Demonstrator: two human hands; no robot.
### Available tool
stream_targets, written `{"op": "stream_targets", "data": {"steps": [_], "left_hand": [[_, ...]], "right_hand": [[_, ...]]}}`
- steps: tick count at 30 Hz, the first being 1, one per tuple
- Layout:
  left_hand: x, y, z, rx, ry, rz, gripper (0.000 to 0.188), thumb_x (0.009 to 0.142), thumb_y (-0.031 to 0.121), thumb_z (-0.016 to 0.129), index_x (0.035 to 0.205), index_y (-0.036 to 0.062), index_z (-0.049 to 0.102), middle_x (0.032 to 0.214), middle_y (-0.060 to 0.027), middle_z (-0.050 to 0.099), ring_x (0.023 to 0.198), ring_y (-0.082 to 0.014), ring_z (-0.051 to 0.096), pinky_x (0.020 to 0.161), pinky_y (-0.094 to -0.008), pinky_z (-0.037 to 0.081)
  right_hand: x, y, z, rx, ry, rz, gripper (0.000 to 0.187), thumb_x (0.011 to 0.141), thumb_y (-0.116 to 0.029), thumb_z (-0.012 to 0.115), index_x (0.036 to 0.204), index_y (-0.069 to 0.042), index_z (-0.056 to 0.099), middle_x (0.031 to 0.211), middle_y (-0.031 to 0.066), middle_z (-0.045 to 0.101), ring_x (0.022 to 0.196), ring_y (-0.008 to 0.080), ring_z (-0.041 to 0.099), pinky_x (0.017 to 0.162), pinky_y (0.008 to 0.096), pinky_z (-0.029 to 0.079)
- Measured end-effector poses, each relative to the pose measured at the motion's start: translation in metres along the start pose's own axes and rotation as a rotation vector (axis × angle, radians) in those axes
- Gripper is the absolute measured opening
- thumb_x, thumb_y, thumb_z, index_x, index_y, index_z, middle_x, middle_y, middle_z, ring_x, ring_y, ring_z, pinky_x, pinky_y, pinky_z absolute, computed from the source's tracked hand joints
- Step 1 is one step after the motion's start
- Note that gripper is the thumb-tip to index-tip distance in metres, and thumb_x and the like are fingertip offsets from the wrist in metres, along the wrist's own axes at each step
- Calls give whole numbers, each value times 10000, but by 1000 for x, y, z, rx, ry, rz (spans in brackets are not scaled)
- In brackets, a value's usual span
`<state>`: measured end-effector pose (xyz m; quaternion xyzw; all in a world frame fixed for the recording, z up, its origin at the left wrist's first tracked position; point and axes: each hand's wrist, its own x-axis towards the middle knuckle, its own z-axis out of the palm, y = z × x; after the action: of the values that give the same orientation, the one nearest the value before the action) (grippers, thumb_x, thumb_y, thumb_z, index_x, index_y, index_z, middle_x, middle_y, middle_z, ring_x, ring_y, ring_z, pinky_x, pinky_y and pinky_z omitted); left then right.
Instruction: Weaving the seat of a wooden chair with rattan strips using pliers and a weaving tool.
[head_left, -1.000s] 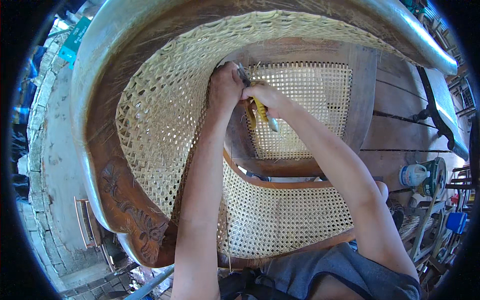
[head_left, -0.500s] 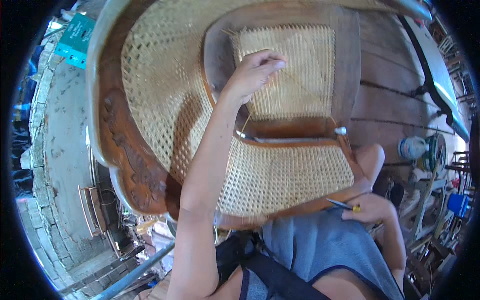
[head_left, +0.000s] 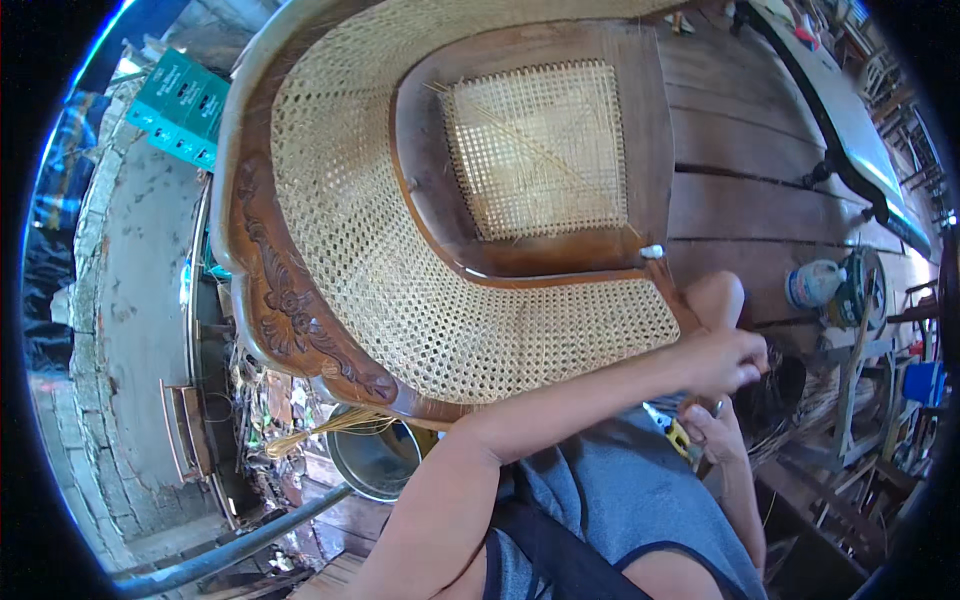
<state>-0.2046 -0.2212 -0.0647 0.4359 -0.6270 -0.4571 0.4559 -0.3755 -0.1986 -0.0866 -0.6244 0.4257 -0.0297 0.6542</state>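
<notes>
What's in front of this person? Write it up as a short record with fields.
Left hand: curled, close to the right hand; contents unclear
Right hand: curled beside a yellow tool; grip unclear
Chair: carved wooden frame, woven cane back
Seat panel: cane grid, loose strands lying diagonally across
Lower left: metal pail, strand bundle reaching over its rim
Right side: plastic jug

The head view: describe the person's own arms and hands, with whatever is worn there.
The left hand and right hand show no gloves. Both forearms are sleeveless. The top is blue-grey with dark trim, and a black strap crosses it.
</notes>
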Motion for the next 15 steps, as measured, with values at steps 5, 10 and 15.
{"op": "stream_targets", "data": {"steps": [5, 10, 15], "left_hand": [[8, 18, -19, -149, 0, 107, 265, 854, 177, 685, 1068, 32, 630, 966, -138, 696, 887, -271, 669, 779, -391, 530], [-14, -43, -189, 28, 583, -133, 356, 883, 201, 666, 1199, 47, 608, 1033, -69, 699, 967, -154, 648, 856, -327, 525], [-76, -120, -392, -93, 1447, 85, 114, 939, 123, 641, 1017, 40, 654, 850, -43, 659, 698, -110, 592, 646, -249, 501]], "right_hand": [[4, 10, -26, 585, 341, -120, 99, 980, -164, 559, 998, -71, 586, 704, 5, 543, 466, 84, 445, 399, 219, 324], [-6, 27, -120, 172, 432, 346, 290, 979, -321, 570, 877, -53, 610, 593, 32, 550, 429, 94, 470, 357, 260, 336], [47, -45, -150, -918, 79, 291, 342, 918, -279, 602, 720, -16, 697, 525, 47, 569, 488, 180, 572, 500, 358, 451]]}}
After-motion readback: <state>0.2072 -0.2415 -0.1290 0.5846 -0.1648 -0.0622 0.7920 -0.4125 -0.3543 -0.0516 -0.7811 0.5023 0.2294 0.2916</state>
